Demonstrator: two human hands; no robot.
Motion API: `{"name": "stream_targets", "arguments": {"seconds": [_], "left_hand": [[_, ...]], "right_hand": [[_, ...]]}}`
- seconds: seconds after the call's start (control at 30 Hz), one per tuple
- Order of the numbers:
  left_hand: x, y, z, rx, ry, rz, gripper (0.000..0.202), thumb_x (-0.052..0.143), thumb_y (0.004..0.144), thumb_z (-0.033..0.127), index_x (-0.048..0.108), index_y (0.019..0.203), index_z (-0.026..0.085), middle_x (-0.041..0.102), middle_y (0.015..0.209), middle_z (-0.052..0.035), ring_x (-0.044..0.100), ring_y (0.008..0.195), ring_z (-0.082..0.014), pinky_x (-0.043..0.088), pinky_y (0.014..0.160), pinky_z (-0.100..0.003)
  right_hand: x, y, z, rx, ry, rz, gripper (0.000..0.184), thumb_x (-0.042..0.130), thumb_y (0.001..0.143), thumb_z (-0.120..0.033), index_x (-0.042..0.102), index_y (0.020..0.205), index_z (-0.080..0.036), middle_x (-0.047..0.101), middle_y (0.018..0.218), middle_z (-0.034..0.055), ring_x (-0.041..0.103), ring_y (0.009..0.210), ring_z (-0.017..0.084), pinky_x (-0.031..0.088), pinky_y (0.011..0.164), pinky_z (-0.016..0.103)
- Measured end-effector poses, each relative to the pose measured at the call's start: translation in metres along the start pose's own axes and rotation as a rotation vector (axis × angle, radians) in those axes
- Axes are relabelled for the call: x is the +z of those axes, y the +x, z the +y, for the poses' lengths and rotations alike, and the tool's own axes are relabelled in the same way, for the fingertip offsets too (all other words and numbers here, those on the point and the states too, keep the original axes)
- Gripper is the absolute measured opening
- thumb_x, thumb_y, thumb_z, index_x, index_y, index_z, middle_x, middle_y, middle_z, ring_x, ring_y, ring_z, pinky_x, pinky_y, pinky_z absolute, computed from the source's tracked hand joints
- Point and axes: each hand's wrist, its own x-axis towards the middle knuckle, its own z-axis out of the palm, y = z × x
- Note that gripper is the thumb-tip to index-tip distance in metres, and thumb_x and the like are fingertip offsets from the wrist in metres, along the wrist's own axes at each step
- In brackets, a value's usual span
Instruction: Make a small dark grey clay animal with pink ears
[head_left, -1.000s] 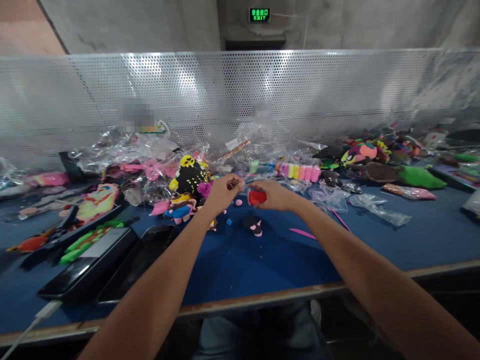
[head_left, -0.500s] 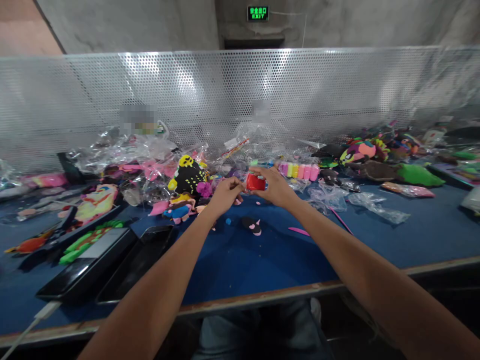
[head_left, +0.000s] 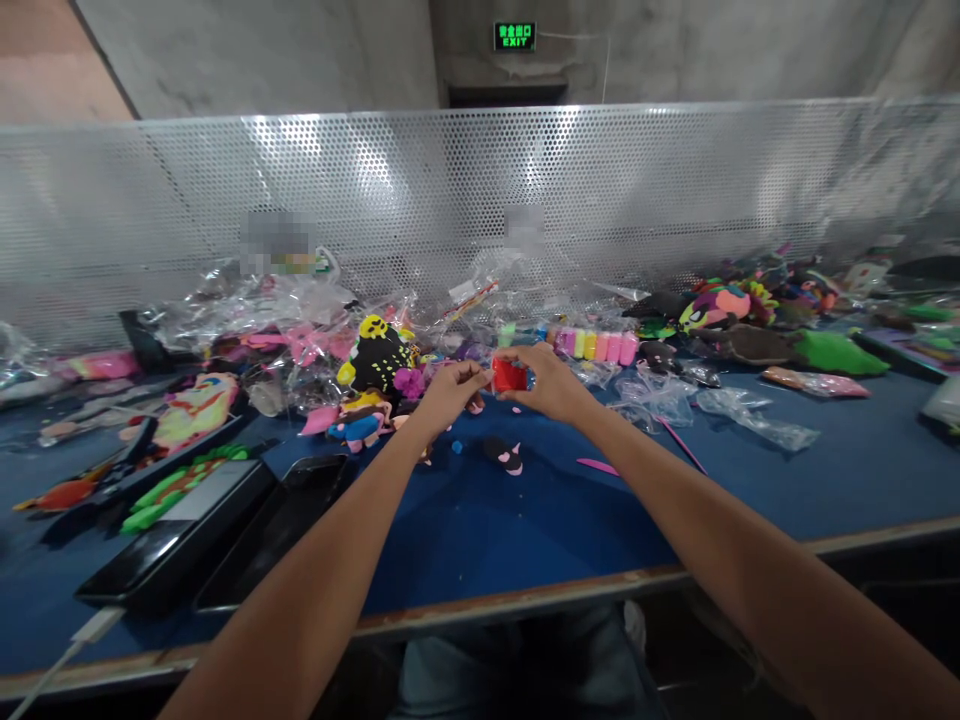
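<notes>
Between thumb and fingers, my right hand (head_left: 553,380) grips a small red piece of what looks like modelling clay (head_left: 508,375), perhaps in a clear wrapper. My left hand (head_left: 454,390) is pinched closed at the red piece's left edge; what its fingertips hold is too small to make out. Below the hands, a small black clay figure with pink parts (head_left: 504,455) lies on the blue table (head_left: 480,535). A small blue clay bit (head_left: 457,447) is left of it. To its right lies a pink modelling tool (head_left: 598,466).
A black-and-yellow clay figure (head_left: 377,358) stands behind my left hand. A row of coloured clay packs (head_left: 598,345) sits behind my right. Two dark phone-like devices (head_left: 176,535) lie at left, one cabled. Plastic bags and a perforated metal screen (head_left: 480,170) line the back.
The red piece has turned slightly in my right hand, and my left fingertips have shifted a little at its edge. The whole view has tilted up slightly.
</notes>
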Motion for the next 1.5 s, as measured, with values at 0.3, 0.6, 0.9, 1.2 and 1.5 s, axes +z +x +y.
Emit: {"name": "stream_targets", "arguments": {"seconds": [0.3,0.6,0.9,1.2,1.5], "left_hand": [[-0.0030,-0.0013,-0.0010,0.018,0.019,-0.020,0.041,0.072,0.072,0.054,0.052,0.066,0.019,0.055,0.049,0.0043,0.055,0.048,-0.0110,0.042,0.051,-0.022],[-0.0028,-0.0017,-0.0029,0.028,0.036,-0.022,0.040,0.072,0.071,0.054,0.054,0.068,0.018,0.056,0.052,0.0038,0.054,0.048,-0.0105,0.041,0.050,-0.022],[-0.0012,-0.0037,-0.0014,0.003,0.059,-0.008,0.044,0.073,0.068,0.058,0.053,0.068,0.018,0.055,0.055,0.0047,0.056,0.051,-0.0113,0.043,0.051,-0.023],[-0.0022,-0.0039,0.0007,-0.007,0.025,-0.028,0.046,0.076,0.064,0.058,0.052,0.066,0.018,0.053,0.054,0.0055,0.054,0.048,-0.0102,0.043,0.052,-0.023],[-0.0039,-0.0001,-0.0061,-0.038,0.017,-0.026,0.031,0.069,0.075,0.045,0.054,0.068,0.018,0.056,0.051,0.0040,0.057,0.048,-0.0119,0.043,0.050,-0.022]], "right_hand": [[0.0029,0.0000,0.0008,-0.059,-0.035,-0.001,0.053,0.080,0.075,-0.028,0.061,0.124,-0.024,0.068,0.119,0.0089,0.057,0.107,0.028,0.045,0.098,0.047],[0.0031,-0.0005,-0.0025,-0.074,-0.065,-0.004,0.054,0.082,0.073,-0.023,0.062,0.123,-0.022,0.068,0.120,0.0098,0.058,0.109,0.028,0.047,0.097,0.046],[0.0020,0.0002,-0.0027,-0.106,-0.095,-0.043,0.049,0.079,0.077,-0.024,0.062,0.123,-0.025,0.068,0.120,0.0083,0.059,0.111,0.028,0.046,0.097,0.046],[0.0026,0.0000,-0.0027,-0.089,-0.085,-0.040,0.049,0.080,0.076,-0.026,0.062,0.121,-0.022,0.069,0.116,0.0095,0.058,0.111,0.028,0.047,0.097,0.045],[0.0052,-0.0006,-0.0009,-0.052,-0.044,-0.065,0.051,0.081,0.074,-0.025,0.062,0.121,-0.022,0.069,0.118,0.0095,0.058,0.112,0.029,0.046,0.099,0.045]]}}
